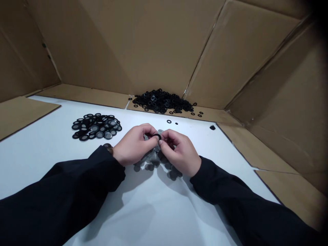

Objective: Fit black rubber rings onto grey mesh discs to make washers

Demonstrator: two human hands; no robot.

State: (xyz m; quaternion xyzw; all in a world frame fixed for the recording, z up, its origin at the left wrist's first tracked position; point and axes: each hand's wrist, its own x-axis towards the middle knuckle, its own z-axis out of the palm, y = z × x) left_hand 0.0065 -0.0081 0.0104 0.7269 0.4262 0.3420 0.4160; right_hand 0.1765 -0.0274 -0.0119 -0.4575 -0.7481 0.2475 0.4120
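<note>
Black sleeves (84, 186) come in from below, over the white table (138, 218). Grey discs (153, 159) lie loose under and between the hands, partly covered by them. Left hand (135, 141): thumb and fingers pinching a black ring (159, 136). Right hand (180, 150): fingertips on the same ring from the other side. So ring sits between the two hands, at the fingertips; neither is nearer, both touch. Round, so no long axis; exact tilt too small to tell. Can't tell if a disc is in it. Left of the left hand: filled rings (94, 128), piled. Just beyond the hands: a loose ring (167, 121). Beyond the right hand, off right: a dark clump (212, 127). Farthest, past both hands: black heap (164, 102) against cardboard (153, 44).
</note>
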